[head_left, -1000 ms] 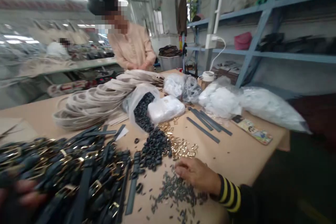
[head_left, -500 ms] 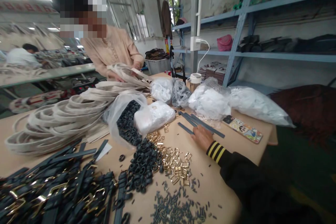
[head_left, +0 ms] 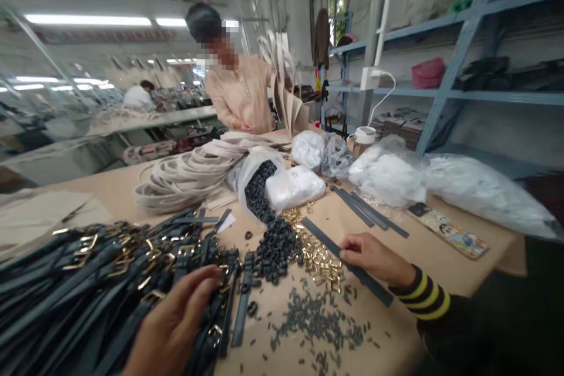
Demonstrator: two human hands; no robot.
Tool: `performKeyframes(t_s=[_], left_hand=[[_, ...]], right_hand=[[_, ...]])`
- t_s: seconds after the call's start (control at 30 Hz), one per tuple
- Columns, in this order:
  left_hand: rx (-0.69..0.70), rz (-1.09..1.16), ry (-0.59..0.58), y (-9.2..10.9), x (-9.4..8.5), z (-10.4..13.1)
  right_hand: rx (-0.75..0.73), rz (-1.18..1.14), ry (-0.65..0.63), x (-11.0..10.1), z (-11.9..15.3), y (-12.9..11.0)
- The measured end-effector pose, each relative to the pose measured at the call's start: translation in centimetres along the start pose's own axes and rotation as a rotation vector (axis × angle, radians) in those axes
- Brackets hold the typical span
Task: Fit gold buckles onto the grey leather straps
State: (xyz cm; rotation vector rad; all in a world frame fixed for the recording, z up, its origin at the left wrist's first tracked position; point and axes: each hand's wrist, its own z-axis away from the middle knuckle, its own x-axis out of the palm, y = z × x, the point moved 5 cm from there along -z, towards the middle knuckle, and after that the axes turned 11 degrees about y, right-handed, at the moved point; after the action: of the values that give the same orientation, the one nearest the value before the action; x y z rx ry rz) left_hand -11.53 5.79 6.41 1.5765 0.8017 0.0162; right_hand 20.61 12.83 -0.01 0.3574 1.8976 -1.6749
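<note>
My right hand (head_left: 374, 255) pinches a dark strap (head_left: 321, 236) near its middle, holding it slanted over the right edge of the gold buckles (head_left: 319, 258). My left hand (head_left: 176, 320) is over the pile of dark straps with gold buckles (head_left: 88, 294), slightly blurred, its fingers stretched out and nothing seen in them. Between the hands lie black loops (head_left: 274, 249) in a heap and many small dark pieces (head_left: 308, 317). More loose dark straps (head_left: 365, 211) rest beyond my right hand.
Coiled beige straps (head_left: 189, 176) lie at the back left. Plastic bags (head_left: 383, 170) line the back, and a patterned phone (head_left: 449, 229) is at the right. Across the table stands a person (head_left: 242, 91) holding beige strips (head_left: 286, 100). Blue shelves (head_left: 467, 41) stand behind.
My right hand has lifted one dark strap and brought it nearer. My left hand has come into view at the lower left. The person opposite has raised beige strips. The view has swung left.
</note>
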Motion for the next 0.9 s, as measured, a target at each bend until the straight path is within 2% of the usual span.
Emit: performKeyframes(t_s=[0.07,0.13,0.17,0.23,0.3,0.43,0.67,0.73,0.8,0.9], left_hand=[[-0.251,0.199,-0.225,-1.9,5.1,4.0],[-0.434,0.413,-0.333,-3.0,9.1,7.6],[-0.496,0.506,-0.360,-3.3,10.5,9.0],[-0.578,0.640,-0.372,-3.9,12.1,10.7],[-0.632,0.697,-0.354,-4.5,12.3,11.3],[-0.695,0.731,-0.305,-5.0,11.7,11.6],[-0.696,0.755,-0.280,-4.7,11.8,12.2],[-0.680,0.779,-0.318,-4.3,12.0,12.7],[-0.686,0.800,-0.380,-3.9,12.4,13.6],[-0.711,0.813,-0.531,-3.1,13.1,15.4]], right_hand=[[0.079,-0.315,-0.166,2.9,3.1,-1.1],[0.163,-0.448,-0.267,5.3,5.8,-1.3],[0.196,-0.479,-0.299,6.2,6.9,-1.1],[0.245,-0.507,-0.343,7.5,8.4,-0.5],[0.279,-0.520,-0.366,8.1,9.2,0.1],[0.281,-0.551,-0.375,8.4,9.6,0.5],[0.244,-0.561,-0.375,8.6,10.0,0.0],[0.195,-0.587,-0.312,8.0,9.8,-0.7],[0.126,-0.640,-0.194,6.9,9.6,-1.7],[0.002,-0.758,-0.049,5.0,9.7,-3.1]])
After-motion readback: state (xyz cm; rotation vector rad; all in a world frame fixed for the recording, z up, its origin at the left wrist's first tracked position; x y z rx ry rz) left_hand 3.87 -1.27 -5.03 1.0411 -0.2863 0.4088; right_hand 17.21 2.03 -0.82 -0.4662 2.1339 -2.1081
